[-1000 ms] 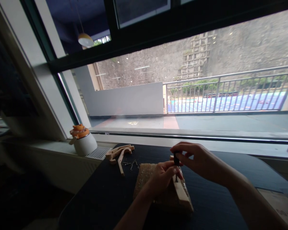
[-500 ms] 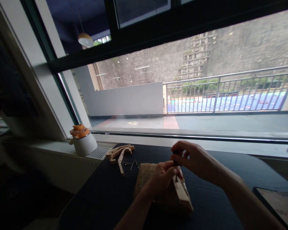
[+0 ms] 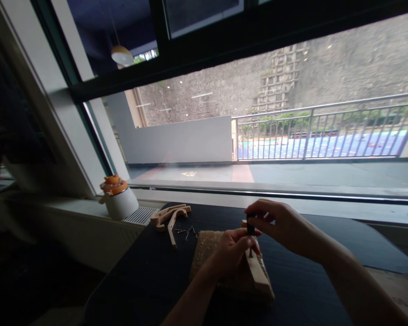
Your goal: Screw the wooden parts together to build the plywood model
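My right hand (image 3: 272, 222) is closed at the fingertips around the top of a screwdriver's black handle (image 3: 250, 227), which stands upright. Lower down, my left hand (image 3: 236, 244) pinches round the same screwdriver, just below the handle. The shaft's tip meets a pale wooden piece (image 3: 258, 274), part of which is hidden behind my left fingers. That piece lies along the right side of a rough brown block (image 3: 204, 253), over which my left hand is held.
Curved wooden parts (image 3: 173, 222) and several loose screws (image 3: 189, 232) lie on the dark table (image 3: 136, 276), left of the block. A white pot with an orange lid (image 3: 120, 201) stands on the sill. A flat device (image 3: 391, 285) lies partly under my right forearm.
My right fingers have shifted on the screwdriver, and more of the black handle shows. My right forearm has swung over more of the flat device. The left hand keeps its place.
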A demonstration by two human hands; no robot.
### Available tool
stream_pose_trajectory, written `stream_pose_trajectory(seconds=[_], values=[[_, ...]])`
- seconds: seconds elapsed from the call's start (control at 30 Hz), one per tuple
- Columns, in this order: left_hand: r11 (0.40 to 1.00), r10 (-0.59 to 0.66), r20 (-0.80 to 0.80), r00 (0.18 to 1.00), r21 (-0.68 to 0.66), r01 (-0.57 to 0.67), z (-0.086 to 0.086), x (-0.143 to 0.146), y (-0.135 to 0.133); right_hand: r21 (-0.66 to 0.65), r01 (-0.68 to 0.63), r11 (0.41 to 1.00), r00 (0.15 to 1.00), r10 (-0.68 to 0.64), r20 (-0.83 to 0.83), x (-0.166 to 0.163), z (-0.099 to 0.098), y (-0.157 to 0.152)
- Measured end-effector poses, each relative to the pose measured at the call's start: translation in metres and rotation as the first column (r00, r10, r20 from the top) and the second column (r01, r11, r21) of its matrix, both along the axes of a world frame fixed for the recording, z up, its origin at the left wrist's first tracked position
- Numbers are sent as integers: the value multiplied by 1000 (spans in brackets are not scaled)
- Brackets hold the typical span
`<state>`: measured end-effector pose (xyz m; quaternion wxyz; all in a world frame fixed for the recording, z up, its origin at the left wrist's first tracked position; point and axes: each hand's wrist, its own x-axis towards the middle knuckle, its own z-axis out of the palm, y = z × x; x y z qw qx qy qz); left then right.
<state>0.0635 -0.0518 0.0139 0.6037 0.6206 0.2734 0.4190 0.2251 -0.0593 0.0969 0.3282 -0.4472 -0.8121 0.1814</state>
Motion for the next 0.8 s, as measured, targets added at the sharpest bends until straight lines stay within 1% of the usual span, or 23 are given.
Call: stream_pose_trajectory(seconds=[0.17, 0.27, 0.37, 0.53, 0.7, 0.8], values=[[999, -11, -28, 1000, 43, 12, -2, -1, 1, 4, 57, 998, 998, -57, 35, 1, -1, -1], [1000, -19, -14, 1000, 22, 19, -4, -1, 2, 5, 24, 1000, 999, -24, 31, -1, 0, -4], [1000, -19, -5, 1000, 18, 19, -4, -1, 2, -29, -16, 999, 999, 17, 29, 0, 1, -6], [1000, -23, -33, 999, 16, 24, -5, -1, 1, -82, -10, 997, 999, 13, 33, 7, 2, -4], [998, -19, -49, 999, 53, 21, -5, -1, 2, -73, 9, 997, 999, -5, 47, 7, 3, -3], [998, -13, -49, 999, 66, 16, -5, -1, 2, -40, 36, 999, 998, -34, 56, 5, 3, -2]])
